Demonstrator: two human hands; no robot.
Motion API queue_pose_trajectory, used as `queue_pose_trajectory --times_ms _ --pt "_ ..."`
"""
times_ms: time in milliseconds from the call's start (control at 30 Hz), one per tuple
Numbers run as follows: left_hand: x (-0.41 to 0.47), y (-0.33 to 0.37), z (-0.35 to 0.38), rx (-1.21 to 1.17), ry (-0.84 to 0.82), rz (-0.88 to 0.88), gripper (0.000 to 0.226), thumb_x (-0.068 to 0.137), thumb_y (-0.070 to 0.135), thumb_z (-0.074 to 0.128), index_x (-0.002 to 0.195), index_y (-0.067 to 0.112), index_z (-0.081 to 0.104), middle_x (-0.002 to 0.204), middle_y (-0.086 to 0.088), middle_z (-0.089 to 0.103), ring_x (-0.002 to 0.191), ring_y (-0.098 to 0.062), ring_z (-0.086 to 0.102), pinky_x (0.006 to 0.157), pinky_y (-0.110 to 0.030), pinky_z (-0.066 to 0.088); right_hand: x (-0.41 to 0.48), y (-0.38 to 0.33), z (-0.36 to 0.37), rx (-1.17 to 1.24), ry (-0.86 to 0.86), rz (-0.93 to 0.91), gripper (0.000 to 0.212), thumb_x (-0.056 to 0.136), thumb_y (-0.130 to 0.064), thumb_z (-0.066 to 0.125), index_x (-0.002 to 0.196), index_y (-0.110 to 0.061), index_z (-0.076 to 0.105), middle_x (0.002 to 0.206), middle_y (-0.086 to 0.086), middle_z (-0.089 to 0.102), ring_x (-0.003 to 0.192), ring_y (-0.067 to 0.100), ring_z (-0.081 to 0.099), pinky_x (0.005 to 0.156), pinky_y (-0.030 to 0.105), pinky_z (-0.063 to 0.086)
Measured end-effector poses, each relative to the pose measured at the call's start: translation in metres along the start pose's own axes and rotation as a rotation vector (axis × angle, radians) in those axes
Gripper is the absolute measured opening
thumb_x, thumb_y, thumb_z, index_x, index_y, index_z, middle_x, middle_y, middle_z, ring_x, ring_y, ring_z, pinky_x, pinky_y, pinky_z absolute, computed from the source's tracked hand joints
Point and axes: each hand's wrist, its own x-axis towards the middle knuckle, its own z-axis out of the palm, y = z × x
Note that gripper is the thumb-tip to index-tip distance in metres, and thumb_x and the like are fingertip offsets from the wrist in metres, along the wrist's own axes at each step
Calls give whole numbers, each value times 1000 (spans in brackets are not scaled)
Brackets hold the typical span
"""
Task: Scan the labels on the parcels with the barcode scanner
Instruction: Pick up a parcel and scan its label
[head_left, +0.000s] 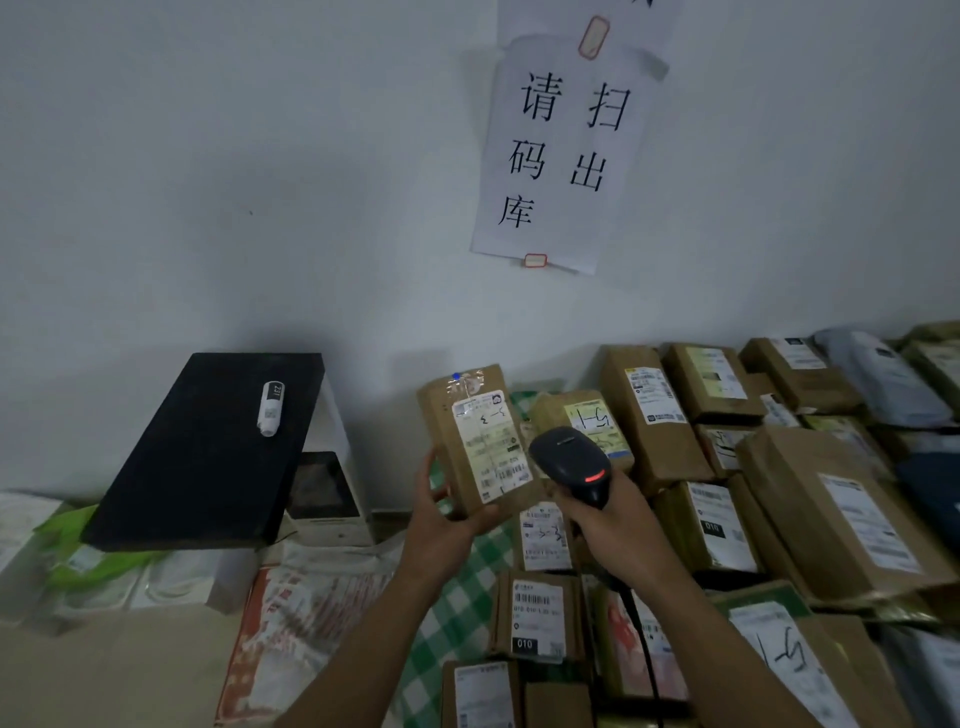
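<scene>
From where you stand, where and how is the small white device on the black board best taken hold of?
Probably pinch the white device across its slim middle, fingers on its two long sides, coming from above. It lies flat and alone on the black board, which looks tilted, lengthwise toward the wall, so both sides are free.

Two hands are counted, a left hand and a right hand, with one barcode scanner and one held parcel. More than a dozen other parcels are counted from 2 to 6 o'clock of the scanner. One black board bearing one white device is seen at 9 o'clock, and two paper sheets with two red-edged stickers at 12 o'clock.
</scene>
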Motion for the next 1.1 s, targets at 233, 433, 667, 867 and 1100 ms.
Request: queue_pose_trajectory --times_ms 233,433,667,867,1100 --pt "34 0 -3 31 63 77 116 81 11 87 160 41 9 153 -7 44 129 -25 57 72 -7 55 2 -8 7 -149 -111 42 23 94 -20 73 105 -38 65 88 0 77 63 3 63 67 25 51" --pt "50 -6 -1 47 57 106 113 81 7 86 160 40 13 138 9 43 128 -17 53 93 -23 55 4 -8 11 -152 -127 80 28 95 -22 71 108 -44 60 92 -5 75 71 3 65 70 28 50" --pt "54 -7 3 102 85 122 115 79 15 88 160 43 12 156 -4 41 136 -23 52 107 -46 52 8 -6 12 -132 -162 82 29 96 -26 71 113 -45 57 99 -7 71 83 7 62 75 29 49" --pt "55 -11 3 100 77 163 108 81 12 86 152 51 13 138 16 44 124 -7 52 84 -11 51 10 -2 10 -105 -165 98 29 96 -27 71 116 -43 58 93 -7 71 73 3 60 72 28 48" --pt "59 -20 2 127 60 170 101 81 7 85 136 63 21 123 31 47 104 14 58 81 -8 53 17 5 12 -96 -170 115 36 94 -29 72 126 -40 58 100 -6 72 77 4 61 73 28 49"
